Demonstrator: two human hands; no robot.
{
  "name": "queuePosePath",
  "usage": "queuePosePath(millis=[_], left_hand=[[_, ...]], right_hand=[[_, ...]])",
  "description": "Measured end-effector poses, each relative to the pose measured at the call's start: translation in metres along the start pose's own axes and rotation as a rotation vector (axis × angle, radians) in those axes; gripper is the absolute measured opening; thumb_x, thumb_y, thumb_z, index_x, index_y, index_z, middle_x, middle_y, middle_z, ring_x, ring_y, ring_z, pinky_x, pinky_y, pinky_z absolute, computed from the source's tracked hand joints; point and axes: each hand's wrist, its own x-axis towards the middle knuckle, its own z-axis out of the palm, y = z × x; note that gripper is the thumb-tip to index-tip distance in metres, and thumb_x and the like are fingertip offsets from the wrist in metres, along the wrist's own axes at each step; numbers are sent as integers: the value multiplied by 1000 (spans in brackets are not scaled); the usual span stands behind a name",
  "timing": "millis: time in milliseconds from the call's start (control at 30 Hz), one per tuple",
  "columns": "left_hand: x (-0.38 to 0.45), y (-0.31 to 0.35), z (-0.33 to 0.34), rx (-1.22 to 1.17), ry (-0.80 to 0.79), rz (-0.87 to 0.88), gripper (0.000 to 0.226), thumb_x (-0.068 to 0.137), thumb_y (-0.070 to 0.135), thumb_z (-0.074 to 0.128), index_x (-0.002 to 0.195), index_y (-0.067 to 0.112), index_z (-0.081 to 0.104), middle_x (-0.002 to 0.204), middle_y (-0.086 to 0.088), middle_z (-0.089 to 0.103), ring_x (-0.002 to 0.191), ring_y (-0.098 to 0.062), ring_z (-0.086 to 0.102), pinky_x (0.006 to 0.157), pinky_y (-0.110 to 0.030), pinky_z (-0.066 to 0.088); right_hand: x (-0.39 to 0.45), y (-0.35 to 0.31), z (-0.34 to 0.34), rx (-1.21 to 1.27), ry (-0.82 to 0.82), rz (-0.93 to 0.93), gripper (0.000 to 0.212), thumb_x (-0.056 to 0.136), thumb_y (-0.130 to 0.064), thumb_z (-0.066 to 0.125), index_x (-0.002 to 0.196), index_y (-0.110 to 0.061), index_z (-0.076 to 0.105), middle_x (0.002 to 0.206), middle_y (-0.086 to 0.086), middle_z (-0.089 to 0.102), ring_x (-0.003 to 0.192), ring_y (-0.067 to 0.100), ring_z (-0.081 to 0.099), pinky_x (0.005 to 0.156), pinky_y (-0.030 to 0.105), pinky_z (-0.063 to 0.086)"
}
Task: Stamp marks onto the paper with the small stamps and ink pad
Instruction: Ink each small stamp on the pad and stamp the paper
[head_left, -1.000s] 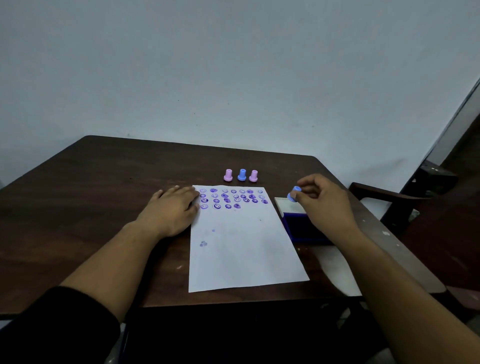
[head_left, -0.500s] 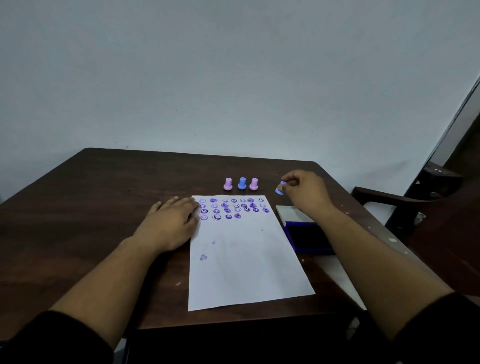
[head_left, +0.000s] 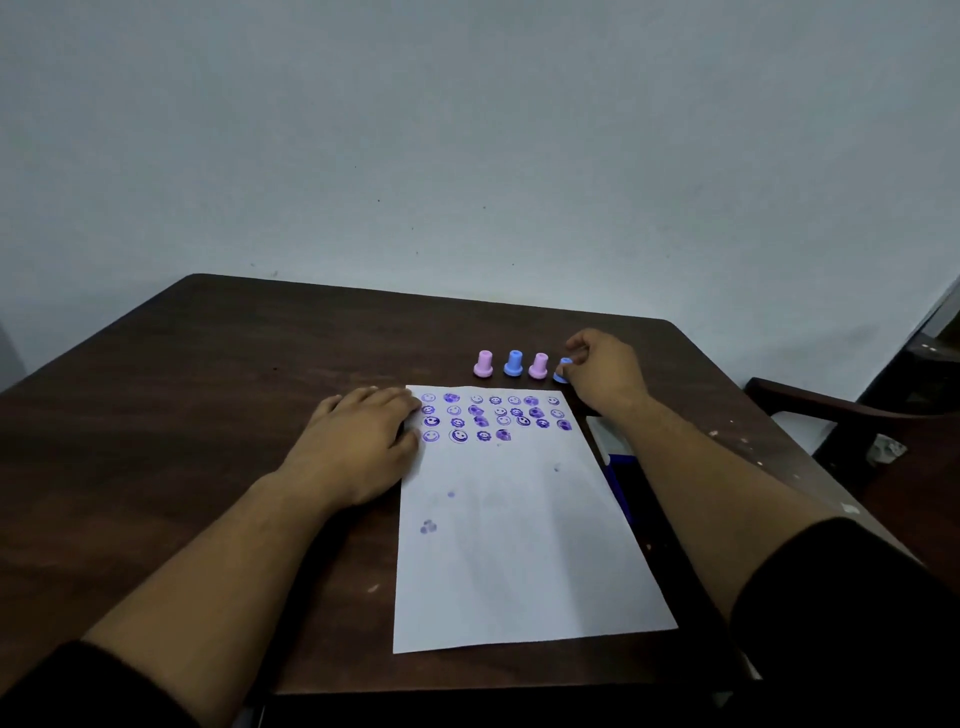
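Note:
A white sheet of paper (head_left: 519, 530) lies on the dark wooden table (head_left: 208, 395), with rows of purple smiley marks across its top. My left hand (head_left: 358, 441) rests flat on the paper's left edge. Beyond the paper stand a pink stamp (head_left: 483, 364), a blue stamp (head_left: 513, 362) and a second pink stamp (head_left: 538, 365) in a row. My right hand (head_left: 605, 376) pinches another small blue stamp (head_left: 562, 370) at the right end of that row, down at the table. The blue ink pad (head_left: 618, 467) lies right of the paper, mostly hidden under my right forearm.
A dark wooden chair (head_left: 857, 431) stands past the table's right edge. A pale wall (head_left: 467, 156) rises behind the table's far edge. Small paint specks dot the table's right side.
My right hand carried the small blue stamp from above the ink pad away to the far side of the paper, down beside the row of stamps. My left hand stayed on the paper.

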Motion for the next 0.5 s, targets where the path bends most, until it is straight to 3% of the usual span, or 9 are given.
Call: queuePosePath(millis=[67, 233, 500], left_hand=[[0, 0, 0, -2, 2, -3, 51, 98, 47, 35, 148, 38, 42, 160, 15, 36, 150, -15, 27, 121, -45, 20], [-1, 1, -2, 6, -10, -6, 51, 98, 47, 35, 148, 38, 42, 160, 15, 37, 149, -15, 27, 121, -46, 20], [-3, 4, -3, 2, -21, -9, 52, 99, 47, 34, 149, 36, 41, 161, 14, 36, 150, -15, 25, 122, -47, 19]], right_hand=[[1, -1, 1, -2, 4, 3, 29, 90, -7, 75, 118, -10, 71, 103, 8, 75, 85, 14, 63, 73, 17, 42], [-1, -4, -2, 2, -14, 15, 32, 85, -5, 79, 115, -11, 71, 101, 7, 76, 88, 17, 68, 64, 13, 42], [0, -17, -17, -103, -134, -35, 58, 75, -24, 90, 128, -19, 67, 122, 1, 72, 104, 16, 66, 91, 29, 51]])
